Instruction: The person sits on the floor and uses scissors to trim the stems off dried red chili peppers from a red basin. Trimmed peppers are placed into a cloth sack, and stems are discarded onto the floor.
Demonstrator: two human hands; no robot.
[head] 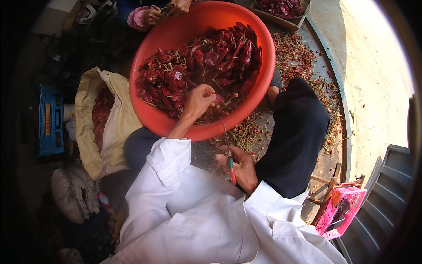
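Note:
A large orange-red plastic basin full of dried red chilli peppers stands before me. My left hand reaches over its near side, fingers curled together low among the peppers. Whether a pepper is between those fingertips is hard to tell. Scissors with slim pointed blades and a red and green handle are held in my right hand. Their tip points up at the basin's near rim. Cut stems litter the ground just beyond that hand.
Another person's hands work at the basin's far rim. An open woven sack holding peppers leans at left, beside a blue plastic crate. A pan of peppers stands at far right. A pink basket is by a wooden stool.

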